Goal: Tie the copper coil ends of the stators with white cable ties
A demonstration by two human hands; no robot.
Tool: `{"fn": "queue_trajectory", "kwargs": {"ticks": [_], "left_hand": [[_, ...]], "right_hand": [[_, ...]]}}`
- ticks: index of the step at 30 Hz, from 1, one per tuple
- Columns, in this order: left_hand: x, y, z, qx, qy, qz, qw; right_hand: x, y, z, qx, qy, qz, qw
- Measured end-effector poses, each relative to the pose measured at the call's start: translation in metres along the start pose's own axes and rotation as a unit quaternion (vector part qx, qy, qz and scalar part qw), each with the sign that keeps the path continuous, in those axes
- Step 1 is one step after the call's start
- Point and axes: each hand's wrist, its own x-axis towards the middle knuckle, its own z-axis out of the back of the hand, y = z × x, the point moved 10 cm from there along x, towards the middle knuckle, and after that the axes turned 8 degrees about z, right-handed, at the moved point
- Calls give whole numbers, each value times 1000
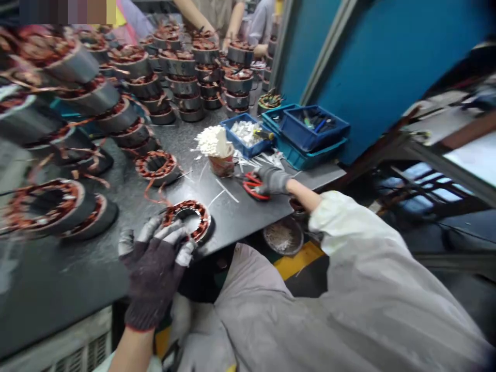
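My left hand (155, 258), in a dark glove with grey fingertips, rests on a motor stator (189, 219) with copper windings that lies flat near the front edge of the black table (58, 274); the fingers curl over its rim. My right hand (273, 180), in a grey glove, reaches out to red-handled scissors (253, 187) lying on the table and closes over their handles. Just beyond stands a small cup (220, 164) stuffed with white strips (211, 140).
Stacks of wound stators (182, 77) fill the back and left of the table. Blue bins (313, 126) sit at the right edge. A metal bowl (282, 236) lies below the table edge. Other people's arms (197, 20) work at the far end.
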Motion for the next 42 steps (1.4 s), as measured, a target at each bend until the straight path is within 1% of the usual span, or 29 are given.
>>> {"fn": "queue_trajectory", "kwargs": {"ticks": [1,2,4,5,7,8,9,11,14,16,18,20,23,24,26,29,32,34,38,40,42], "left_hand": [[-1,0,1,0,2,8,1000],[-2,-2,0,-8,7,12,1000],[-3,-1,-3,-27,7,25,999],[-3,2,-6,-35,10,37,999],[-3,10,-11,-50,19,63,997],[-3,14,-13,-59,26,76,995],[-3,18,-14,-67,30,86,994],[-4,23,-15,-82,35,102,991],[-6,26,-15,-86,30,114,989],[-7,25,-15,-84,23,115,990],[-8,24,-15,-83,12,114,990],[-10,23,-14,-85,-1,112,990],[-12,21,-13,-86,-9,115,990],[-12,21,-13,-85,-10,117,989],[-13,20,-12,-84,-17,118,989],[-13,19,-11,-87,-28,114,989],[-13,19,-13,-86,-18,119,989],[-13,20,-14,-83,-13,123,989],[-14,20,-15,-79,-8,124,989],[-15,19,-15,-81,-9,121,989],[-16,18,-16,-85,-10,118,989]], "right_hand": [[-6,-1,2,75,-56,9,996],[-12,-3,3,140,-114,14,984],[-24,6,-11,194,-147,45,969],[-32,12,-13,239,-193,58,950],[-46,29,-21,268,-243,77,929],[-53,38,-24,271,-260,80,923],[-57,48,-28,261,-263,84,925],[-61,72,-32,221,-252,101,937],[-54,107,-34,134,-217,142,956],[-46,124,-34,91,-203,156,962],[-39,132,-34,75,-191,159,966],[-35,132,-39,75,-161,152,972],[-36,122,-50,88,-98,125,983],[-38,118,-51,93,-86,119,985],[-42,116,-49,97,-83,117,985],[-42,125,-40,82,-80,124,986],[-38,135,-34,57,-49,123,990],[-37,136,-32,44,-30,122,991],[-41,123,-44,36,36,96,994],[-43,114,-47,44,40,65,996],[-39,109,-42,37,5,34,999]]}}
